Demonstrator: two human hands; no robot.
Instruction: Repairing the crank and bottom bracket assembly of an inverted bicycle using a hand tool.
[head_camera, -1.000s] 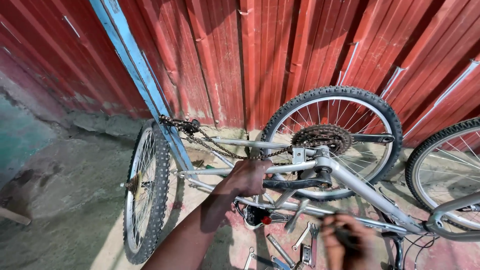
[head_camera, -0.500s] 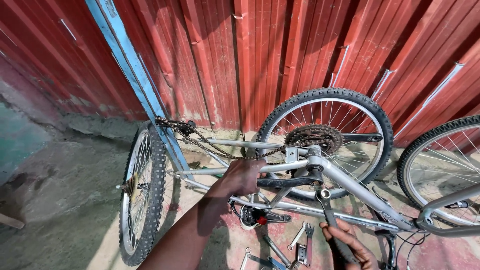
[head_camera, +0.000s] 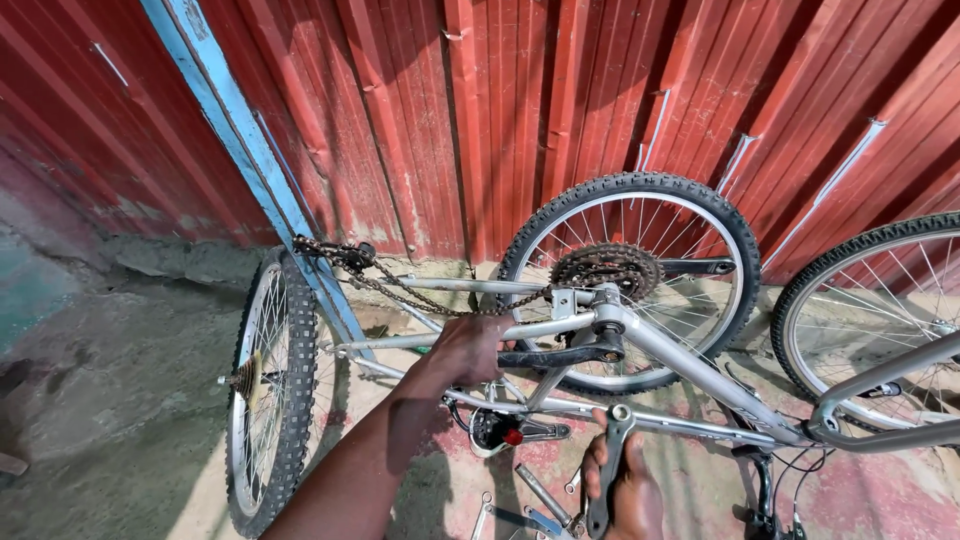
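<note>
At the far left a knobby rear wheel (head_camera: 262, 390) stands on the stained concrete floor (head_camera: 110, 400), leaning by a blue post (head_camera: 235, 130). Centre frame, the left hand (head_camera: 468, 350) is closed around the silver bike frame (head_camera: 690, 375), which lies upside down with its long axis running from centre-left down to lower right. The loose chain (head_camera: 420, 297) sags toward the cassette (head_camera: 605, 268). Bottom centre, the right hand (head_camera: 625, 490) grips a black crank arm (head_camera: 608, 470), pointing straight up at the frame. Red corrugated wall (head_camera: 560, 100) fills the background. A few wrenches (head_camera: 535, 510) lie on the floor.
</note>
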